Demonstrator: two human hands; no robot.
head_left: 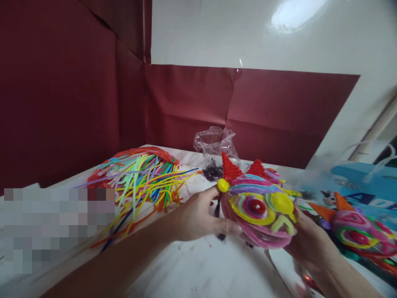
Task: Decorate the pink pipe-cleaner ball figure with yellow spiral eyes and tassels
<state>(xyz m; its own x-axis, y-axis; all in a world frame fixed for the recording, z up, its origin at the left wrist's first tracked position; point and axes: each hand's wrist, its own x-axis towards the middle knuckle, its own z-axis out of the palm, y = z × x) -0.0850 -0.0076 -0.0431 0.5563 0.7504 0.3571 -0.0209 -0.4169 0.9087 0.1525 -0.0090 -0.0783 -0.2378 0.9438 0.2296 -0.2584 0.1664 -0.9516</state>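
Observation:
A colourful animal-face mask (252, 186) of coiled pipe cleaners is held up over the white table, a little right of centre. Two pointed red ears or horns top it, with a round red eye ringed in yellow and pink bands below. My left hand (201, 217) grips its left edge, thumb across the lower front and fingers going behind. On the opposite side, my right hand (310, 236) supports the edge, its fingertips mostly hidden behind the mask. To the left of my left hand lies a loose heap of multicoloured pipe cleaners (149, 178), partly on red plastic wrapping (155, 150).
A similar pipe-cleaner face (361, 236) with orange ears lies at the right. Behind it is a blue bag (353, 176) with a pale handle. A crumpled clear plastic bag (215, 142) and dark strands (213, 171) lie near the maroon-covered back wall (192, 103).

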